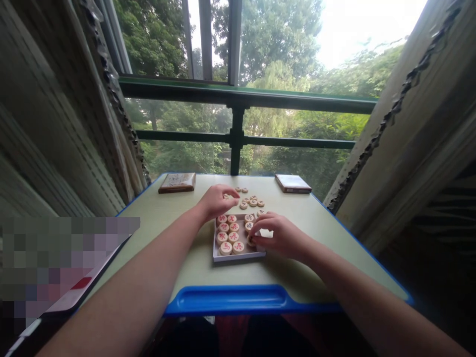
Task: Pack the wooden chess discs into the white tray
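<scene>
A shallow white box (241, 257) lies on the table, holding round wooden Chinese chess pieces. Red-marked pieces (233, 237) stand in two columns on its left side, and dark-marked pieces (249, 218) are along its right. Over the box's right side, my right hand (279, 234) pinches a Chinese chess piece (250, 241), mostly covered by the fingertips. My left hand (219, 201) hovers past the box's far left corner, fingers curved and thumb apart from them. Loose pieces (253, 203) lie on the table just beyond the box, close to that hand.
The pale table (148, 238) has a blue edge with a moulded tray groove (230, 297) at the front. A brown flat box (177, 182) sits at the back left, another flat case (293, 183) at the back right. Curtains and a railed window (238, 124) stand behind.
</scene>
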A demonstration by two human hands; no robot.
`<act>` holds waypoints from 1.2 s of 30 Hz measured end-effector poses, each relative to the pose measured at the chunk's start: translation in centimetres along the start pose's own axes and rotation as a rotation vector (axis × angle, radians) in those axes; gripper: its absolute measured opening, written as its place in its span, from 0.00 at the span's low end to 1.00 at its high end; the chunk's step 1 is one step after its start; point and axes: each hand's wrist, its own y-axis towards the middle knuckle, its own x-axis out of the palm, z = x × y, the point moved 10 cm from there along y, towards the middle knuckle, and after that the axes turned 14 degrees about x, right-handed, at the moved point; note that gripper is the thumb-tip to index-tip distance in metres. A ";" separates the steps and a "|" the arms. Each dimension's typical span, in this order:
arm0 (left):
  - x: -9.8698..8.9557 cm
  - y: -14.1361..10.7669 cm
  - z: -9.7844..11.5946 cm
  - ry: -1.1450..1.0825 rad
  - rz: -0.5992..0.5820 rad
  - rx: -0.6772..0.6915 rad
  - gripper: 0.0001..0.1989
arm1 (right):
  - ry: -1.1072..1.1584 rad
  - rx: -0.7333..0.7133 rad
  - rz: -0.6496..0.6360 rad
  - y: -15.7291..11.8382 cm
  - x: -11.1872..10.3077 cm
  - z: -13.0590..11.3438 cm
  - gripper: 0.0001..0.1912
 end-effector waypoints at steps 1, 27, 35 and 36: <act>0.1 0.0 -0.1 0.004 -0.004 -0.001 0.10 | -0.014 0.003 0.003 0.0 0.0 0.0 0.05; 0.6 0.1 -0.9 0.050 -0.033 -0.001 0.10 | -0.166 0.040 -0.006 0.4 0.8 -0.5 0.05; 0.9 0.2 -0.6 0.057 -0.042 0.019 0.10 | -0.232 0.015 0.045 0.3 0.7 -0.7 0.07; 0.9 0.2 -0.6 0.057 -0.042 0.016 0.10 | -0.227 0.014 0.046 0.3 0.6 -0.7 0.07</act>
